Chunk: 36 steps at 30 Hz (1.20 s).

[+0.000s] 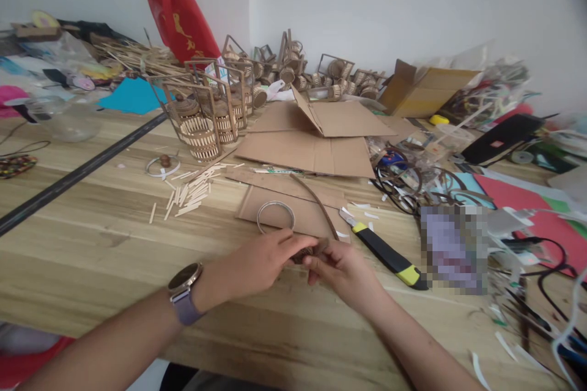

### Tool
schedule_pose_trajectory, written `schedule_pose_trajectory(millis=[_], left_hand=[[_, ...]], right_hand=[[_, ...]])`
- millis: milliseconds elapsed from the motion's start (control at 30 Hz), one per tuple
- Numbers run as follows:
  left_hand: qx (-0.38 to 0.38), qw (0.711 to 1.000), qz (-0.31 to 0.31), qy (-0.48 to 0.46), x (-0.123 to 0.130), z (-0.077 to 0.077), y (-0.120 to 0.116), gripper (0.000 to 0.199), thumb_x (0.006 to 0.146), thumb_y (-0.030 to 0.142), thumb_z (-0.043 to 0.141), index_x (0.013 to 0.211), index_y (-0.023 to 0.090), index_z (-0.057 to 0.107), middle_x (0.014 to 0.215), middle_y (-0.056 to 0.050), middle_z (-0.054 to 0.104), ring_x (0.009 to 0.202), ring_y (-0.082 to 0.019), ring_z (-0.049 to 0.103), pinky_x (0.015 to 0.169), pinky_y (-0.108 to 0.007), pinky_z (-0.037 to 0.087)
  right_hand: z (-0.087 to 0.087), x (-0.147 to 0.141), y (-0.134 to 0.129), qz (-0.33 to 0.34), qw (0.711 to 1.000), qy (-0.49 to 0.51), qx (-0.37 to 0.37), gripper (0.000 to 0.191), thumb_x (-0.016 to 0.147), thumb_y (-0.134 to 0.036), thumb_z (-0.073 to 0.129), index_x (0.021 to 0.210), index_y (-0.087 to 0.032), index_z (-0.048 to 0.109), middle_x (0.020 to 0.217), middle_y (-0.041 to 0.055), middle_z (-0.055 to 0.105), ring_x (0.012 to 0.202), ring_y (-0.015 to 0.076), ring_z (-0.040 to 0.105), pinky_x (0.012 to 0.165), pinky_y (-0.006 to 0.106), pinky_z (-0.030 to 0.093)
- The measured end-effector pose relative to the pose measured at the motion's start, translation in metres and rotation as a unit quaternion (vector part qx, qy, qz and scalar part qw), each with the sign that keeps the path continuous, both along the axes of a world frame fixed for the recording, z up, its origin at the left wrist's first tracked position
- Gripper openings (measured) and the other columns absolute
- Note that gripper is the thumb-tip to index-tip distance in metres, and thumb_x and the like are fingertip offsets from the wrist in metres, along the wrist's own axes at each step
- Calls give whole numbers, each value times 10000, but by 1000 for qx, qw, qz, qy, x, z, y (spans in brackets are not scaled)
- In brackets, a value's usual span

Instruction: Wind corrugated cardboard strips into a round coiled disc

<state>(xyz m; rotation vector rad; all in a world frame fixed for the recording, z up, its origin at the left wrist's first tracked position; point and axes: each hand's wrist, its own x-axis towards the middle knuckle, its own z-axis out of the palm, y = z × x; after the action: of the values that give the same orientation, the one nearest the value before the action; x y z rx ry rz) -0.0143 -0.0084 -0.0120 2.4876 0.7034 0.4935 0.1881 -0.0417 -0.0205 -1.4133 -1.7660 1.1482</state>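
Note:
A small dark brown piece (305, 253) is between my two hands near the table's front; its shape is mostly hidden by the fingers. My left hand (263, 259), with a watch on its wrist, has its fingers closed on the piece from the left. From the right, my right hand (342, 269) pinches the same piece. Just beyond my fingers a pale ring (276, 217) lies on cardboard, and a thin brown strip (316, 200) curves beside it. A black and yellow utility knife (383, 253) rests to the right of my right hand.
Light sticks (190, 192) lie scattered at left centre, near small woven baskets with tall handles (202, 137). Folded cardboard (307, 146) sits behind my hands. A long black bar (87, 168) crosses the left side. Cables, papers and a black box-shaped device (502, 137) crowd the right.

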Motion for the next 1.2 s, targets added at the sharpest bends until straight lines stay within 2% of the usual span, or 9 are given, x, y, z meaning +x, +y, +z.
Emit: schedule_pose_trajectory(millis=[133, 267, 433, 600, 800, 900, 1000, 1133, 1200], left_hand=[[53, 998, -3, 28, -1, -4, -3, 628, 873, -39, 418, 1442, 210, 331, 1164, -114, 603, 1048, -219, 627, 885, -375, 546], [75, 994, 70, -30, 6, -11, -7, 662, 900, 101, 554, 1469, 191, 230, 1265, -157, 573, 1118, -250, 619, 904, -401, 554], [181, 973, 135, -43, 14, -18, -10, 475, 935, 163, 528, 1373, 176, 345, 1239, -165, 606, 1058, -270, 663, 819, -413, 595], [247, 961, 118, -27, 13, -17, -7, 337, 957, 127, 451, 1293, 140, 449, 1214, -161, 636, 1089, -246, 649, 887, -389, 574], [321, 946, 49, 24, 11, -15, -3, 359, 968, 87, 408, 1323, 98, 461, 1336, -189, 574, 1010, -235, 638, 848, -391, 561], [336, 939, 26, 66, 10, -11, -2, 356, 969, 86, 425, 1321, 93, 478, 1388, -184, 547, 881, -208, 619, 802, -379, 546], [330, 941, 24, 66, 11, -10, -3, 376, 972, 89, 416, 1346, 84, 455, 1398, -192, 537, 910, -220, 610, 826, -395, 541], [309, 946, 96, 1, 14, -16, -7, 441, 988, 161, 420, 1408, 44, 350, 1385, -252, 506, 1144, -295, 573, 922, -455, 532], [303, 944, 128, -24, 16, -18, -9, 443, 986, 175, 434, 1398, 39, 346, 1336, -255, 535, 1162, -309, 574, 935, -470, 533]], right_hand=[[3, -3, -3, -2, 999, -19, 36, 361, 868, -446, 585, 592, -215, 590, 549, 26, 689, 487, 138, 553, 470, 245, 368], [3, -7, -6, -65, 997, 36, 21, 367, 849, -506, 590, 628, -214, 571, 572, 36, 700, 493, 146, 565, 493, 251, 395], [-2, -12, -6, -85, 995, 52, 0, 429, 811, -588, 600, 612, -210, 562, 492, -2, 592, 466, 135, 507, 485, 253, 388], [2, -11, -2, -72, 995, 37, 63, 354, 821, -493, 611, 619, -208, 557, 698, 25, 643, 640, 156, 561, 589, 264, 446], [9, -10, -3, -48, 998, 13, 41, 321, 822, -462, 608, 621, -218, 551, 542, -28, 519, 494, 124, 463, 465, 238, 375], [11, -13, -4, -37, 999, 19, 27, 366, 826, -477, 596, 577, -227, 500, 490, -37, 500, 460, 123, 451, 455, 239, 364], [10, -15, -5, -57, 998, 16, 36, 408, 837, -477, 585, 541, -227, 459, 472, -34, 500, 441, 118, 440, 448, 240, 347], [4, -19, -8, -79, 996, 6, 50, 397, 854, -449, 571, 547, -211, 485, 494, -28, 498, 468, 115, 454, 478, 242, 352], [0, -20, -9, -91, 994, 8, 59, 394, 858, -441, 564, 552, -207, 483, 530, -22, 491, 509, 121, 465, 501, 243, 364]])
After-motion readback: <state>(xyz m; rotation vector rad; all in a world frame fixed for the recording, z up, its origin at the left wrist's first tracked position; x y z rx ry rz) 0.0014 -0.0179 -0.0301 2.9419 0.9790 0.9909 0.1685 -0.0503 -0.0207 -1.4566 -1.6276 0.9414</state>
